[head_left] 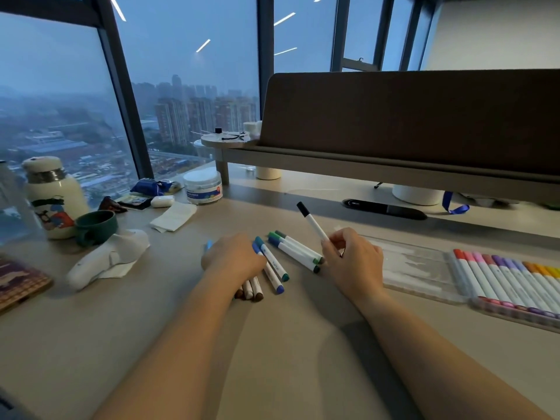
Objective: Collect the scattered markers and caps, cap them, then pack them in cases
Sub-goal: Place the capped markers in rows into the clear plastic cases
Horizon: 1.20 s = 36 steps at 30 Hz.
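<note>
While your left hand (233,256) curls its fingers over a bunch of brown-capped white markers (251,291) on the beige desk (303,344), your right hand (353,259) pinches a black-capped white marker (312,223), tilted upward. Between both hands lie loose blue- and green-capped markers (295,252). Beside your right hand, an open clear plastic case (418,268) holds a row of coloured markers (509,280).
</note>
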Motion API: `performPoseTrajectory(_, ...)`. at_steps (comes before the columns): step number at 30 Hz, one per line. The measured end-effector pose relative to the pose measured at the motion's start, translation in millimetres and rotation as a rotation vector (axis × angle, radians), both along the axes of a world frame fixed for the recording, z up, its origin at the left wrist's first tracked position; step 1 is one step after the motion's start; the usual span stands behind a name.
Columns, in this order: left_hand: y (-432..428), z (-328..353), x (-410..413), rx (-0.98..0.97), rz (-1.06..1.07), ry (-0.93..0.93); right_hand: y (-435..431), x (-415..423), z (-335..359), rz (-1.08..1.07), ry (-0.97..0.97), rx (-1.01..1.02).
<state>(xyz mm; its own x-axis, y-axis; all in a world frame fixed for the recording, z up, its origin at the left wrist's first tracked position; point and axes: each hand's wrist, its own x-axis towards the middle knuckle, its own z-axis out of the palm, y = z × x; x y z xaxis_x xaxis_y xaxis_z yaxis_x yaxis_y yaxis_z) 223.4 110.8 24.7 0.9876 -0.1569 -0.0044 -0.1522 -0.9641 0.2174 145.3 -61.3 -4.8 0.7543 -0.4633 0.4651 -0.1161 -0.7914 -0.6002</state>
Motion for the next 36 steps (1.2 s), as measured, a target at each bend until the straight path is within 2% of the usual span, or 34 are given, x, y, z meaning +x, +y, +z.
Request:
performPoseTrajectory(11,-2,3,-4,0.101,-0.004,-0.06,-4,-1,0,-0.05,-0.018,0.068)
performPoseTrajectory(18,19,4,14,-0.069,0.07,0.036,-12,2,-1,-0.128,0.002,0.132)
performPoseTrajectory(23,18,-1,14,-0.028,0.056,0.111,-11,1,-1,-0.118,0.085,0.11)
performPoseTrajectory(31,5,7,-7,0.035,-0.029,0.019,-6,-4,1,-0.105,0.142,0.158)
performPoseTrajectory(36,-1,10,-10,-0.139,-0.042,0.003,-2,-12,3,-0.056,0.137,0.216)
